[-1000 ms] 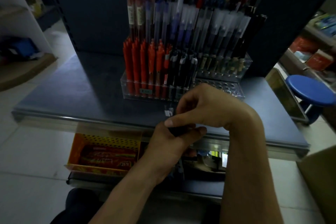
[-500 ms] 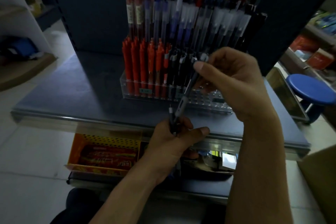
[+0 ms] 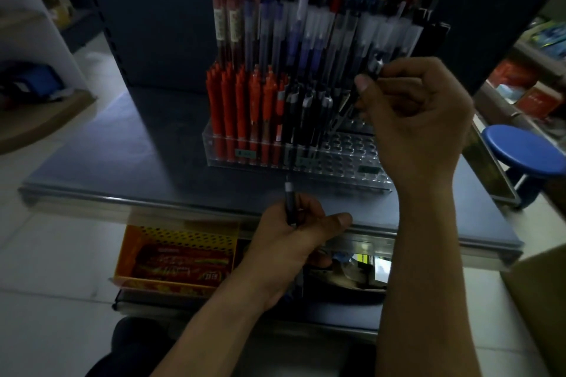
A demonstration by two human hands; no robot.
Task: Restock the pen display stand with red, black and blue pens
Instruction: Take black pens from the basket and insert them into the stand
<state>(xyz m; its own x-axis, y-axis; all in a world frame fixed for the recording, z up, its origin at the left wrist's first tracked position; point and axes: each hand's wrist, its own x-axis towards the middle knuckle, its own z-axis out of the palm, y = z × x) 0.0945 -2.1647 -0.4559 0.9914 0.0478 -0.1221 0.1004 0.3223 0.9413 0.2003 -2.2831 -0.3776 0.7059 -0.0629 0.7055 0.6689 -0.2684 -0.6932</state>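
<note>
Table: I see a dark blue-grey metal table [image 3: 122,147] carrying the stand, which sits towards its back edge.
Stand: the clear acrylic pen display stand [image 3: 346,159] has a front tier of round holes. The right part of that tier has open holes; taller rows of capped pens rise behind it.
Right hand: my view shows the right hand [image 3: 419,119] raised over the stand's right half, fingers curled, thumb and forefinger pinching a pen near its top.
Left hand: the left hand [image 3: 294,239] is in front of the stand, near the table's front edge, its fingers wrapped round a dark pen.
Basket: an orange perforated plastic basket [image 3: 177,232] lies below and in front of the stand's left end.
Red pens: orange-red pens [image 3: 232,107] stand upright in the stand's front-left holes.
Black pens: black pens with silver clips [image 3: 303,116] stand just right of them, in the stand's middle.
Pinched pen: this black pen [image 3: 341,118] slants down-left towards the stand's holes; I cannot tell whether its tip is seated.
Held pen: the dark pen [image 3: 290,199] points up at the stand's front wall. How many the hand holds, I cannot tell.
</note>
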